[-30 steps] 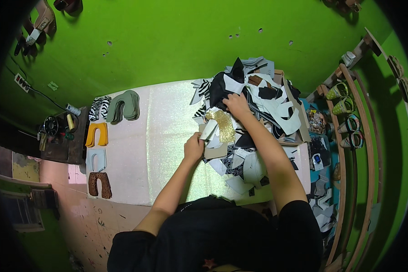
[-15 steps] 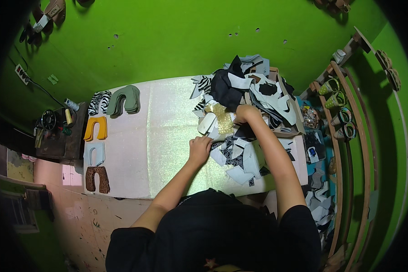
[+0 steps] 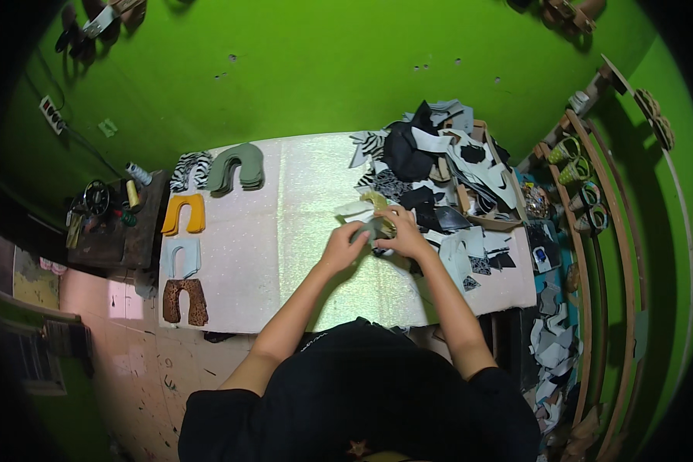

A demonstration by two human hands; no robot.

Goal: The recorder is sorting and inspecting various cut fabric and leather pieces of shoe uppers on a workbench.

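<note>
My left hand [image 3: 345,246] and my right hand [image 3: 402,232] are close together over the table, at the near left side of a heap of material scraps. A small dark grey scrap [image 3: 370,230] shows between them, held in the fingers of both; its full outline is partly covered. Just beyond my fingers lie a white scrap [image 3: 353,209] and a gold scrap [image 3: 375,199]. Black scraps [image 3: 421,197] sit to the right of them.
Along the table's left side stand stacks of arched pieces: zebra print [image 3: 190,171], green [image 3: 236,169], yellow [image 3: 184,213], pale blue [image 3: 182,257] and leopard print [image 3: 185,301]. A cardboard box [image 3: 513,224] full of offcuts is at the right. Sandals [image 3: 574,170] hang on a wooden rack.
My right hand has come back from the heap towards my left hand, and a dark grey scrap now shows between them. Loose scraps near the heap's front have shifted right. The view has moved slightly.
</note>
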